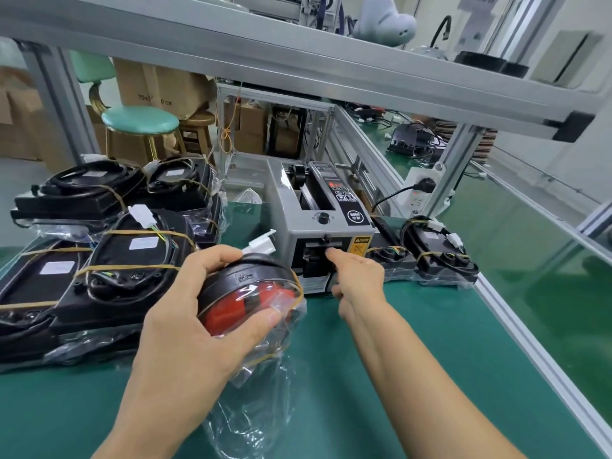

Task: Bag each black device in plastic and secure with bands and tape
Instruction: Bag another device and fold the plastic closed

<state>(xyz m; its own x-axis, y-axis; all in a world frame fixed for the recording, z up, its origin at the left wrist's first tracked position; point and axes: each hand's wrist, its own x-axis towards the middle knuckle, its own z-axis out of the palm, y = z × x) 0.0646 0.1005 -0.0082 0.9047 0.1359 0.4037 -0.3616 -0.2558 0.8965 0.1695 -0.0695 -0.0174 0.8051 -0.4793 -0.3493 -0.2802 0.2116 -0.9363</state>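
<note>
**Bagged device in left hand, right hand at the tape dispenser**

Left hand (185, 313) curled round a black device (248, 293) with a red face, already inside a clear plastic bag (255, 402) and ringed by a tan rubber band (294, 289); thumb pinning a fold of the plastic against the red face, bag's loose tail hanging down onto the green counter (381, 376). White connector (261, 246) poking out above the device.

Right hand (356, 276) at the front slot of a grey tape dispenser (321, 226), index finger straight and touching the black outlet, other fingers loosely curled, holding nothing that can be made out. Yellow warning sticker (358, 249) beside the slot, wording too small to read; round black label (357, 216) on top, lettering unclear.

Stack of bagged, banded black devices (109, 246) at left, each with a white label, unreadable. Two more bagged devices (437, 253) right of the dispenser. Cardboard box (159, 84) behind, marked "75x… cm", partly hidden. Green stool (140, 122) nearby.
</note>
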